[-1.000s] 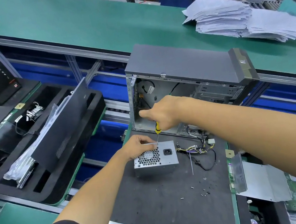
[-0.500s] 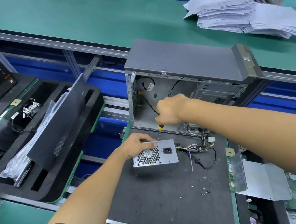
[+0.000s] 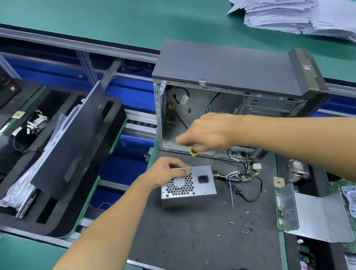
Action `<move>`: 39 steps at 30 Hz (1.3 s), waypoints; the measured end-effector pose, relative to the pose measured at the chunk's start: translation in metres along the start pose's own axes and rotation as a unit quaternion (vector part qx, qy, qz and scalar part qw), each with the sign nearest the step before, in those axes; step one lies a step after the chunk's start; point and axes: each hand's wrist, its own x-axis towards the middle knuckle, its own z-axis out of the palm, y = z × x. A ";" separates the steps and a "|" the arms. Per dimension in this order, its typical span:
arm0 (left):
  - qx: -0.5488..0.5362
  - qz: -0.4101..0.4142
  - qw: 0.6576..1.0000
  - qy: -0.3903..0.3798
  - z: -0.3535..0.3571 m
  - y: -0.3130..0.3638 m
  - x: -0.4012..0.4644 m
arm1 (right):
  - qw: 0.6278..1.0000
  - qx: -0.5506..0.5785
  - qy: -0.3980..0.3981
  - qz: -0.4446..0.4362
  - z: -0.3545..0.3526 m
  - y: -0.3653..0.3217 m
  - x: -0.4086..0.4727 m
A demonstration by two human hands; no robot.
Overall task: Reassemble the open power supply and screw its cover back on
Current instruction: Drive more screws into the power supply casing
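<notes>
A silver power supply [image 3: 201, 187] with a honeycomb fan grille and a black mains socket lies on the dark mat, its cable bundle [image 3: 240, 175] trailing to the right. My left hand [image 3: 166, 171] rests on its top left edge, fingers curled at the tip of the screwdriver. My right hand [image 3: 209, 132] grips a screwdriver [image 3: 192, 158] with a yellow and red handle. The shaft points down onto the top edge of the power supply. Several loose screws [image 3: 245, 231] lie on the mat in front.
An open grey computer case [image 3: 232, 73] stands just behind the power supply. A black foam tray [image 3: 97, 160] with a panel and bagged parts sits at the left. A metal plate [image 3: 311, 214] and green circuit boards lie at the right. Paper stacks [image 3: 306, 9] rest on the far green bench.
My right hand has shifted slightly while keeping the screwdriver tip on the power supply's top edge. My left hand has stayed on the unit.
</notes>
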 end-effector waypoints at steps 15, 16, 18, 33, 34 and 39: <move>0.000 0.002 1.000 -0.002 -0.001 -0.005 0.002 | 0.978 -0.131 -0.097 -0.128 -0.024 0.006 0.006; -0.002 0.002 1.000 -0.002 -0.001 -0.005 0.002 | 0.987 -0.091 -0.089 -0.103 -0.020 0.002 0.005; -0.005 0.007 1.000 -0.005 0.000 -0.004 0.001 | 0.998 0.022 -0.052 0.014 -0.010 -0.011 0.008; -0.006 0.009 1.000 -0.014 -0.001 -0.008 0.003 | 0.969 -0.191 -0.074 -0.138 -0.023 0.016 0.010; -0.006 0.008 1.000 -0.016 -0.001 -0.008 0.003 | 0.963 -0.193 -0.077 -0.169 -0.024 0.017 0.009; -0.010 0.018 1.000 -0.011 -0.001 -0.011 0.005 | 0.999 -0.027 -0.029 -0.013 -0.006 -0.007 0.013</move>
